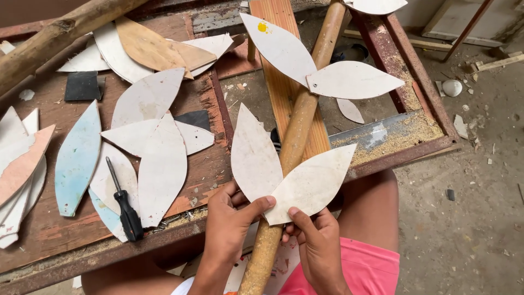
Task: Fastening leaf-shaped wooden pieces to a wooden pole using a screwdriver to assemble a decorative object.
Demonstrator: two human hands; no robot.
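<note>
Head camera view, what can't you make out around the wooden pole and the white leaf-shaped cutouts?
- Long round wooden pole, head view: its lower end is covered by the left hand.
- Two white leaf-shaped cutouts: their bases are hidden under both thumbs; right hand.
- Whether they are fastened to the pole: hidden.
- Black-handled screwdriver: tip too small to tell.

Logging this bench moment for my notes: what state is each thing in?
Left hand: pinching the left leaf.
Right hand: pinching the right leaf.
Wooden pole: lying across the frame.
Upper leaf pair: fixed on pole.
Screwdriver: lying unused on bench.
</note>
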